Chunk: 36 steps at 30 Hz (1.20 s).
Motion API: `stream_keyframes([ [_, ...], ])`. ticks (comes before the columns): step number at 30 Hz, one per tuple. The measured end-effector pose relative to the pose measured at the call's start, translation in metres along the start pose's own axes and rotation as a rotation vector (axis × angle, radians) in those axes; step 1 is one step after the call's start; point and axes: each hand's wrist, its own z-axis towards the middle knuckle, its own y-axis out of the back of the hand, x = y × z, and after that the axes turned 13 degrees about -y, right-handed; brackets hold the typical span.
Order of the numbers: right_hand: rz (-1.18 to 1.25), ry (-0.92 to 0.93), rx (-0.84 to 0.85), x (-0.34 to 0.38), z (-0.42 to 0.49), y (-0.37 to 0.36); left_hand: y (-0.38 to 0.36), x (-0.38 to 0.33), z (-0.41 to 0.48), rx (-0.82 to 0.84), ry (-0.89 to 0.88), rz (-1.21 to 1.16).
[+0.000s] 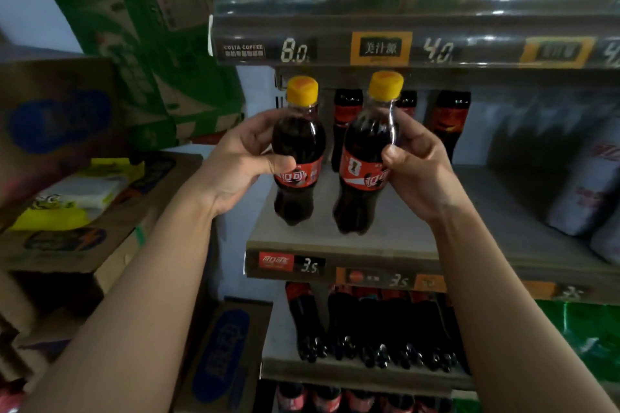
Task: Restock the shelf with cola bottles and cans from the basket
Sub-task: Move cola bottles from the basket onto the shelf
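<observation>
Grey shelf (419, 228) bears seemingly 3 cola bottles (449, 124).

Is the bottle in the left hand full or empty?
Full: in the left hand, the bottle holds dark cola up to its shoulder, and its yellow cap is on.

Yellow-capped left cola bottle (298, 137) and right cola bottle (362, 144), upright side by side, seemingly just above shelf (402, 228).

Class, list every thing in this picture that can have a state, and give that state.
Left hand, grips the left cola bottle.
Right hand, grips the right cola bottle.
Left cola bottle, capped, upright.
Right cola bottle, capped, tilted slightly.
Middle shelf, partly stocked; front bare.
Back bottles, standing upright.
</observation>
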Motion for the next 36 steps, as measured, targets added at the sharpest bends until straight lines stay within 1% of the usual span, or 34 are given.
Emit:
stream_keyframes([
  [3,-0.003,-0.028,-0.009,-0.009,0.011,0.003,0.008,0.01,0.009,-0.009,0.009,-0.004],
  [7,0.03,-0.028,-0.086,-0.016,0.028,0.01,0.018,0.03,0.026,-0.062,0.046,-0.016],
  [11,0.0,-0.043,-0.136,-0.019,0.041,0.017,0.025,0.045,0.039,-0.127,0.086,-0.026],
  [16,-0.036,-0.042,-0.158,-0.028,0.041,0.01,0.031,0.06,0.039,-0.13,0.097,-0.014],
  [19,-0.11,-0.049,-0.197,-0.032,0.036,0.007,0.032,0.063,0.033,-0.102,0.097,-0.008],
  [21,-0.226,-0.084,-0.239,-0.035,0.03,0.008,0.032,0.067,0.025,-0.072,0.122,0.082],
  [24,-0.481,-0.189,-0.273,-0.045,0.02,0.016,0.034,0.079,0.011,-0.029,0.208,0.273],
  [26,-0.565,-0.267,-0.279,-0.051,0.015,0.021,0.035,0.087,0.005,-0.007,0.243,0.339],
  [31,-0.632,-0.264,-0.366,-0.058,0.021,0.024,0.04,0.1,0.009,-0.027,0.21,0.365],
  [36,-0.617,-0.273,-0.459,-0.069,0.052,0.031,0.044,0.115,0.025,-0.057,0.203,0.384],
])
